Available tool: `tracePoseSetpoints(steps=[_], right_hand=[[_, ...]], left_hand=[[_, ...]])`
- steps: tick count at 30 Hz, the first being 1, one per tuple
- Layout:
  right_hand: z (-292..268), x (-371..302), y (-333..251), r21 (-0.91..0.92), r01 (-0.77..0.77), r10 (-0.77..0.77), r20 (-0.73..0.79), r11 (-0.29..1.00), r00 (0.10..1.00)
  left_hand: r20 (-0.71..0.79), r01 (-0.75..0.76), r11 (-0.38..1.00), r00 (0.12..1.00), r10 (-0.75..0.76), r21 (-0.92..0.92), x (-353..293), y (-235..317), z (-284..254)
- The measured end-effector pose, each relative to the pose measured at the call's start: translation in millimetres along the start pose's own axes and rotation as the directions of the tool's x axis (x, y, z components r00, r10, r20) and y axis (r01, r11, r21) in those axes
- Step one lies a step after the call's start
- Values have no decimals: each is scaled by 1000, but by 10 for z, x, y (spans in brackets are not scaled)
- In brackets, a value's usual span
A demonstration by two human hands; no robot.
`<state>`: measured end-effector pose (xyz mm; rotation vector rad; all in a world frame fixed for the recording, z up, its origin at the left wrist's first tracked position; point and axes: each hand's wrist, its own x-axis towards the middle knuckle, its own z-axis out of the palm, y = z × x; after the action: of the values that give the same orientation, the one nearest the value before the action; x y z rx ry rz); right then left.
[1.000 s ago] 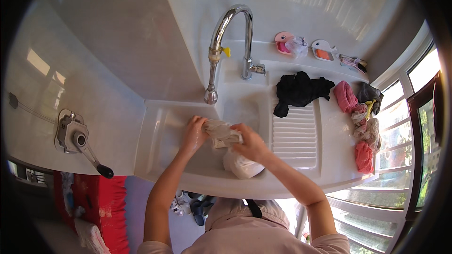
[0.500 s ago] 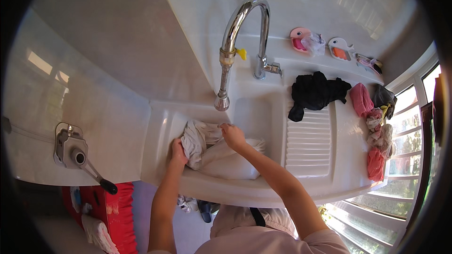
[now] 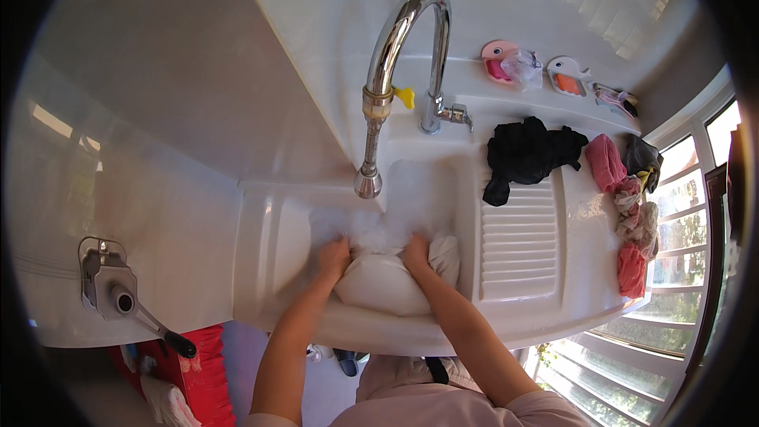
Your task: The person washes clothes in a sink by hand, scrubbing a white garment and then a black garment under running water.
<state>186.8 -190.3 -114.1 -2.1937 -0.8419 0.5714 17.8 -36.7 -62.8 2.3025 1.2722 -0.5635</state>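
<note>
A wet-looking white cloth garment (image 3: 376,283) bulges up in the basin of the white laundry sink (image 3: 269,261). My left hand (image 3: 335,258) is closed on its left side, and my right hand (image 3: 417,251) grips it on the right, with one fold lying beyond that wrist. Between and beyond my hands the far part of the cloth is smeared by motion. My fingertips are mostly hidden in the fabric. Above the basin hangs the spout of a chrome tap (image 3: 368,182), just beyond the cloth.
Right of the basin is a ribbed washboard (image 3: 518,245) with a black garment (image 3: 531,154) over its far end. Pink cloths (image 3: 606,163) and other small pieces line the right edge. Fish-shaped soap dishes (image 3: 568,77) stand on the back ledge. A hand crank (image 3: 122,296) is on the left wall.
My left hand has moved right and my right hand slightly right and nearer, so both now grip the cloth side by side. The cloth has shifted and its far part blurs with motion.
</note>
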Motion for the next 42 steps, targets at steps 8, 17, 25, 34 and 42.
tracePoseSetpoints(steps=[8, 17, 25, 34, 42], right_hand=[[49, 229, 107, 295, -56, -64, 382, 954, 922], [-884, -617, -1477, 172, 165, -191, 153, 971, 970], [-973, -325, -1668, -106, 315, -322, -57, 943, 945], [-1068, 374, -431, -66, 153, -145, 119, 986, 982], [-643, 516, -438, -355, 379, -235, 386, 855, 892]], left_hand=[[228, 117, 601, 967, 113, -790, 137, 281, -136], [353, 450, -340, 883, 310, -826, -392, 916, -513], [303, 416, -273, 877, 373, -867, -378, 1118, -346], [99, 92, 169, 994, 37, -981, -228, 729, -486], [-38, -111, 935, 994, 104, -338, -28, 836, 20]])
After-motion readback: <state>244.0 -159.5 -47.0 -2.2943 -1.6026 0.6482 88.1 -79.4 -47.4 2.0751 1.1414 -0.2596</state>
